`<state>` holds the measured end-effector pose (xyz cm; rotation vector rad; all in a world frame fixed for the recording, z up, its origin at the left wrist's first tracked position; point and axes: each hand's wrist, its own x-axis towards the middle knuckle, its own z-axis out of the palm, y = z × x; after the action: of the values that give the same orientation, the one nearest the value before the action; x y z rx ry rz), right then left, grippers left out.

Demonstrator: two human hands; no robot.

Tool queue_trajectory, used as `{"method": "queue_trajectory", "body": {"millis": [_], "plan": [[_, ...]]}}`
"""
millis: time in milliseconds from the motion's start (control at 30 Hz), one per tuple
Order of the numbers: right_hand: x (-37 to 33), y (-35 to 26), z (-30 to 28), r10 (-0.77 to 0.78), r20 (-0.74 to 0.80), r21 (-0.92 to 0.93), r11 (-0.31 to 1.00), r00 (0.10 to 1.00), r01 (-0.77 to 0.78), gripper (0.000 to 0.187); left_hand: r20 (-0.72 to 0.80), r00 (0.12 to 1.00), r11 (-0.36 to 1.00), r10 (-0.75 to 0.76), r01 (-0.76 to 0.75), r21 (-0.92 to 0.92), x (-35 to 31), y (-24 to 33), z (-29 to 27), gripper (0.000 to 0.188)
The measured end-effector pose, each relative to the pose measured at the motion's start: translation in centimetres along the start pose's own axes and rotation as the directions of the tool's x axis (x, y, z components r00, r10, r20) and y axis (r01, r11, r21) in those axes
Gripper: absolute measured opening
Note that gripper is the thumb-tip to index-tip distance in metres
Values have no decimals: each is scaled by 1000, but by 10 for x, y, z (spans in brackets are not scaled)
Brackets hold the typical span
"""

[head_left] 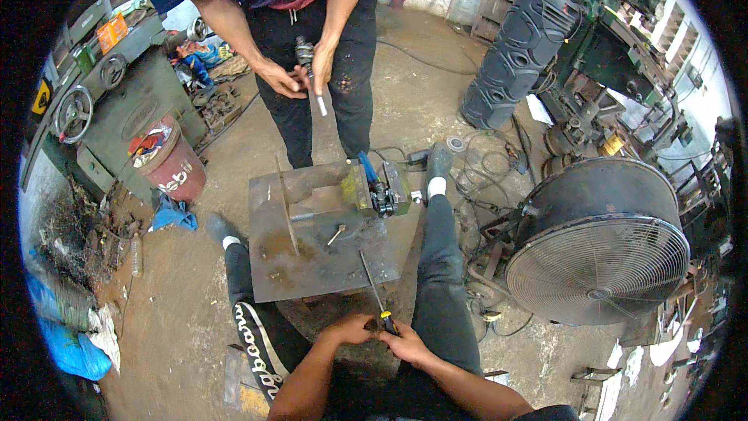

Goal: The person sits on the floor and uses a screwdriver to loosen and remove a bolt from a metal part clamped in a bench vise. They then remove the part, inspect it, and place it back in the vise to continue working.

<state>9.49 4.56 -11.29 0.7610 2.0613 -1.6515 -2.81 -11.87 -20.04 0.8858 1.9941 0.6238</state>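
My right hand [406, 342] is closed around the yellow-and-black handle of a screwdriver [375, 290], whose long shaft points away from me over the metal plate table [343, 265]. Against it, my left hand [351, 329] has its fingers curled by the handle's lower end. Something small and dark shows between the hands, too hidden to name. On the table lies a small bolt-like metal piece [336, 235]. At its far right corner stands a vise [396, 187] with a blue-handled tool [369, 171] at its jaws.
Across the table a person [312, 70] holds a dark metal tool with a pale shaft [322, 105]. A large drum fan [600, 265] and a tall black speaker-like case [518, 54] stand at right, with cables [483, 171] on the floor. A red bucket [181, 171] sits left by a green machine [144, 101].
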Motion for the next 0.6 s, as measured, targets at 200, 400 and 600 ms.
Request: {"method": "queue_trajectory", "body": {"millis": [200,400,600], "plan": [[-8,-5,2,71,84,112,990,994,-80,47,19,997,996,-72,71,49,-24,-2,-17,67],[-17,-14,2,-177,-77,288,938,981,191,15,-9,998,998,-58,58,19,-21,33,-24,64],[-12,-16,-8,-5,16,248,969,1000,1,15,33,996,995,-88,86,59,-17,36,-23,60]]}}
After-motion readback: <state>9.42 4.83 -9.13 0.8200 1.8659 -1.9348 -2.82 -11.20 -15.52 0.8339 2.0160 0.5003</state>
